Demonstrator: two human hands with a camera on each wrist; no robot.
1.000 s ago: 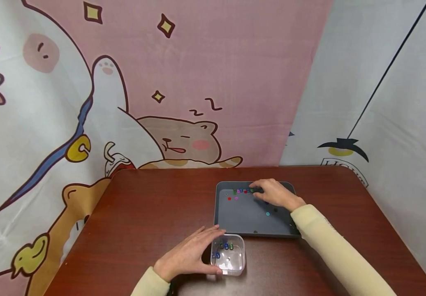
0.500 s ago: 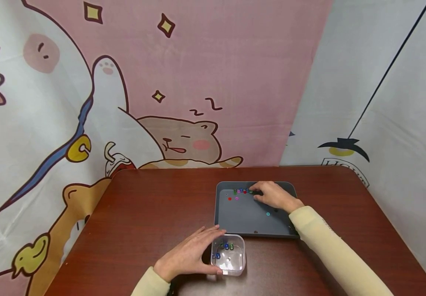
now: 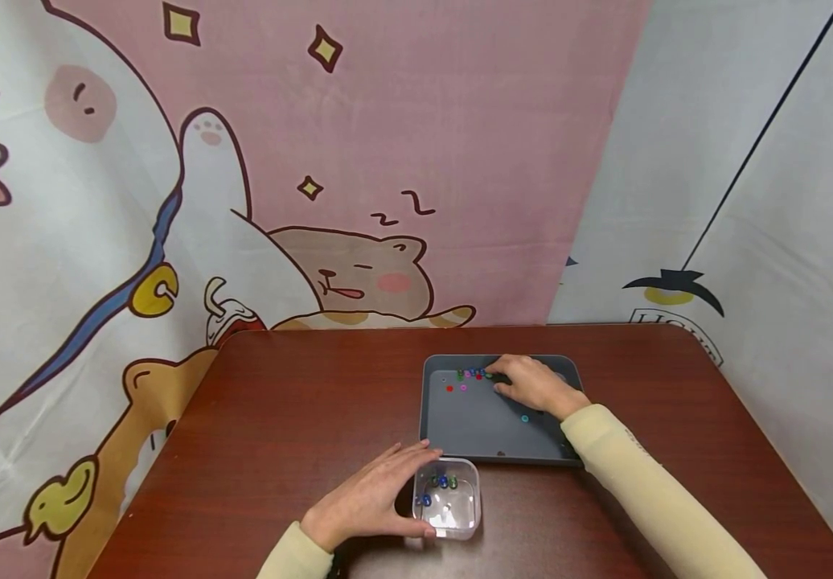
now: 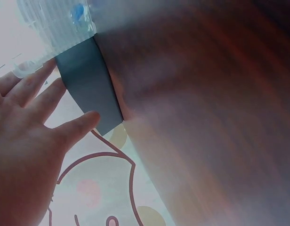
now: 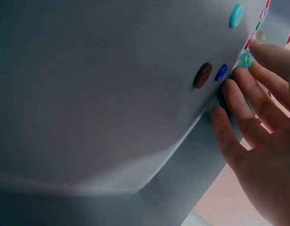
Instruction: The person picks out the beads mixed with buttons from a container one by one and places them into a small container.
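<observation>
My left hand (image 3: 380, 494) holds a small clear plastic container (image 3: 463, 511) from its left side, thumb at the near side and fingers towards the far side. Several blue and green marbles (image 3: 443, 482) lie inside it. In the left wrist view the fingers (image 4: 72, 127) spread out behind the container's ribbed wall (image 4: 55, 28). My right hand (image 3: 532, 382) reaches over the grey tray (image 3: 460, 434) at its far edge. In the right wrist view its thumb and a finger pinch a greenish marble (image 5: 246, 59); the other fingers rest along the tray's wall.
Left of the right hand, several marbles and small coloured discs line the tray's far edge. A red disc (image 3: 449, 388), a pink ring (image 3: 463, 388) and a turquoise disc (image 3: 525, 418) lie on the tray floor. Brown and blue discs (image 5: 202, 75) sit near the right fingers. A patterned cloth hangs behind the table (image 3: 301, 418).
My right hand has lowered slightly and shifted a little left at the tray's far edge, its fingertips closing in on the marble. The left hand and container have stayed put.
</observation>
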